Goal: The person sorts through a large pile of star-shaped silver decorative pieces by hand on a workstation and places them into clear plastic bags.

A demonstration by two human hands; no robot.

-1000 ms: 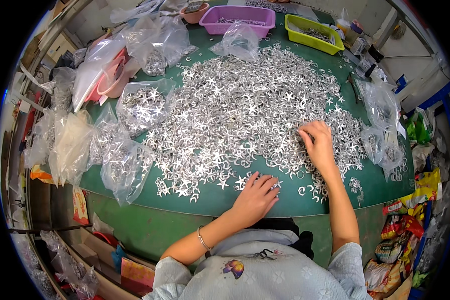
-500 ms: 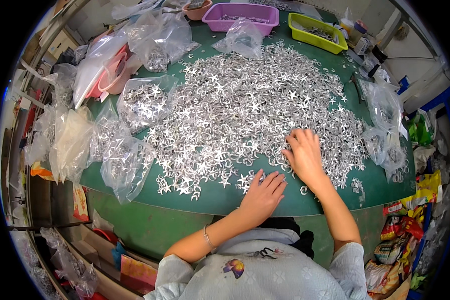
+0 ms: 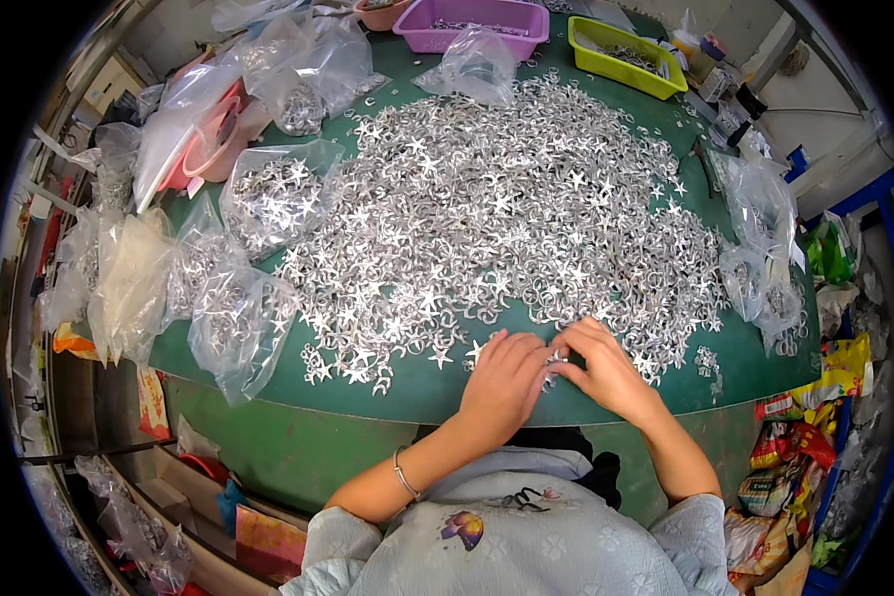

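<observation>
A broad heap of small silvery metal pieces (image 3: 467,219), many star-shaped and many curved like open rings, covers the middle of the green table (image 3: 447,395). My hands meet at the near edge of the heap. My left hand (image 3: 507,379) lies palm down with its fingers bent and together; whatever is under the fingertips is hidden. My right hand (image 3: 606,370) is closed, thumb and fingers curled toward the left fingertips around a small silvery piece (image 3: 554,356), whose exact shape I cannot make out.
Clear plastic bags of metal pieces lie left (image 3: 238,323) and right (image 3: 760,214). At the back stand a purple basin (image 3: 472,42) and a yellow-green tray (image 3: 626,74). A pink basin (image 3: 214,159) is at the left. Coloured packets (image 3: 795,447) stack on the right.
My right hand has come back from the heap, down and toward my left hand, and its fingers have closed. The left hand has shifted slightly and now touches or nearly touches the right.
</observation>
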